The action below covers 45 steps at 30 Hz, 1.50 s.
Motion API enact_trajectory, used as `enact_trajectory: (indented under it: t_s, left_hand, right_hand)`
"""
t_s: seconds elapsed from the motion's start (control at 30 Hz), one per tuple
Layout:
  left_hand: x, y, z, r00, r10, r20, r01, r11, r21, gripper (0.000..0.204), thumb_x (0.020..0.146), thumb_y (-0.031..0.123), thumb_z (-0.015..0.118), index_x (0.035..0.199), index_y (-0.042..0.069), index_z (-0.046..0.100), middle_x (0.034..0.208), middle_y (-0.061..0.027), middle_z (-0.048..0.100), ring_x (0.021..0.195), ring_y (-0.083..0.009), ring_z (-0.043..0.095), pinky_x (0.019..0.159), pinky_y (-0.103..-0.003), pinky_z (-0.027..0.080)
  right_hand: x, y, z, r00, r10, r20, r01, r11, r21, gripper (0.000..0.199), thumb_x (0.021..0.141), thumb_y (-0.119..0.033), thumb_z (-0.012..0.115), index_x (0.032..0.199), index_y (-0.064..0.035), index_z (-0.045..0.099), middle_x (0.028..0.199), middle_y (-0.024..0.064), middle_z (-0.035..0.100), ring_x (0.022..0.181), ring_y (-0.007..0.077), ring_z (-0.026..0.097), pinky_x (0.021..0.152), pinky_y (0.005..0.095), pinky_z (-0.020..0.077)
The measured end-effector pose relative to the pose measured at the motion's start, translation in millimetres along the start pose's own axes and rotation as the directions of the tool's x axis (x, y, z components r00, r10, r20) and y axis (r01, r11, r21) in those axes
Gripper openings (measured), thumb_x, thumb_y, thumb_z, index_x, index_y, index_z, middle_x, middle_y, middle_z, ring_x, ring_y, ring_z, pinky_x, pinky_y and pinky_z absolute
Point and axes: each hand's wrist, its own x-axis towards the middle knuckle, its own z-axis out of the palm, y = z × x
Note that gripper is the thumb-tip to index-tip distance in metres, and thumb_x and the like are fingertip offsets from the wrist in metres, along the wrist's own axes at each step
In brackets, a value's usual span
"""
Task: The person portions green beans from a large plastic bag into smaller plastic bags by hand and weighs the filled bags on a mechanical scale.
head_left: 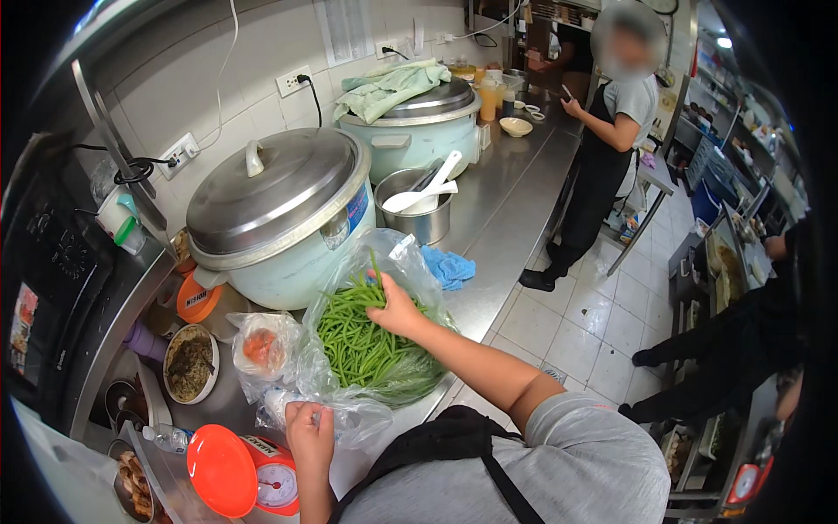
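Green beans: we see a heap of long green beans [358,349] inside an open clear plastic bag [404,253] on the steel counter [515,188].
Right hand: we find the right hand [397,306] over the top of the heap, fingers among the beans; we cannot tell whether they grip any.
Left hand: we see the left hand [310,437] apart from the right, fingers curled at the bag's near edge; we cannot tell whether it pinches the plastic.
Scale: we note an orange dial scale [278,489] just beside the left hand.
Beyond the beans: we see a large lidded cooker [284,196], a steel pot [423,223] with white utensils, and a crumpled blue cloth [449,267].
Co-worker: we see a person in a black apron [594,166] standing past the counter.
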Motion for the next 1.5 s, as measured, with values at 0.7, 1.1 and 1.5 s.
enact_trajectory:
  t_s: [0.7,1.1,1.5]
  left_hand:
    - [0,-3,-1,0.999,-0.003,-0.05,0.002,1.0,-0.021,0.011,0.068,0.01,0.058,0.07,0.0,0.053,0.071,-0.0114,0.045,0.062,-0.0251,0.046,0.058,-0.032,0.039]
    - [-1,-3,13,1.0,-0.005,0.02,0.008,0.984,-0.177,0.01,0.078,0.01,0.048,0.076,0.001,0.053,0.051,-0.0054,0.044,0.048,-0.0099,0.04,0.047,-0.025,0.035]
    - [-8,-10,10,0.992,-0.069,0.103,0.085,0.984,-0.157,0.023,0.07,0.013,0.058,0.062,0.0,0.042,0.057,-0.0093,0.042,0.052,-0.0181,0.04,0.049,-0.029,0.034]
  right_hand:
    - [13,-10,0,0.947,-0.32,-0.002,0.313,0.927,-0.207,0.036,0.061,-0.014,0.065,0.092,-0.0017,0.051,0.09,0.0143,0.053,0.082,0.0284,0.053,0.071,0.034,0.0422]
    - [-20,30,18,0.997,-0.057,-0.049,0.058,0.998,0.01,0.03,0.069,-0.013,0.061,0.096,-0.0019,0.053,0.086,0.0126,0.059,0.078,0.0189,0.057,0.071,0.0285,0.0428]
    - [17,-6,-9,0.994,-0.035,-0.1,0.055,0.977,0.205,0.025,0.07,-0.007,0.058,0.093,-0.002,0.051,0.081,0.0042,0.057,0.074,0.0113,0.051,0.067,0.0253,0.0422]
